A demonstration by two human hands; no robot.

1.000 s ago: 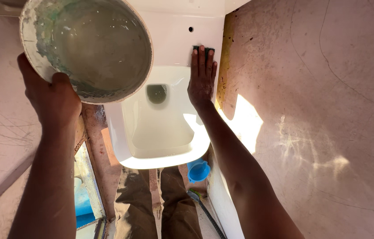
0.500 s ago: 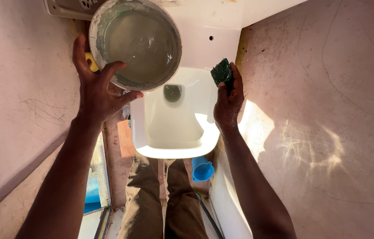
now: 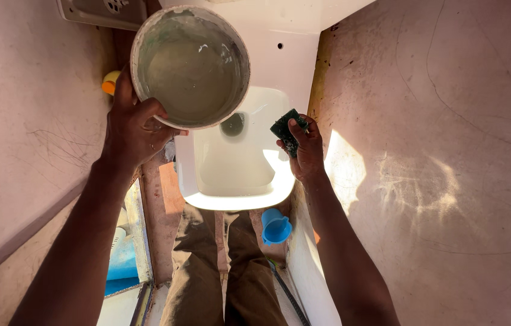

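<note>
My left hand (image 3: 133, 131) grips the rim of a round grey-white bucket (image 3: 190, 66) that holds cloudy water and hangs above the back of a white toilet bowl (image 3: 237, 175). Its mouth faces the camera. My right hand (image 3: 305, 148) pinches a dark green scouring pad (image 3: 286, 130) just over the bowl's right rim. The drain hole (image 3: 232, 125) shows below the bucket's edge. My legs in brown trousers (image 3: 222, 271) stand in front of the bowl.
Stained pinkish walls (image 3: 449, 157) close in on both sides. A small blue cup (image 3: 275, 226) lies on the floor by my right leg. A yellow-orange object (image 3: 109, 82) sits behind the bucket on the left. A blue container (image 3: 121, 265) shows low on the left.
The bucket has shifted right and now hangs over the bowl's back. My right hand came off the rim, lifted the green pad, and moved slightly toward the bowl's front.
</note>
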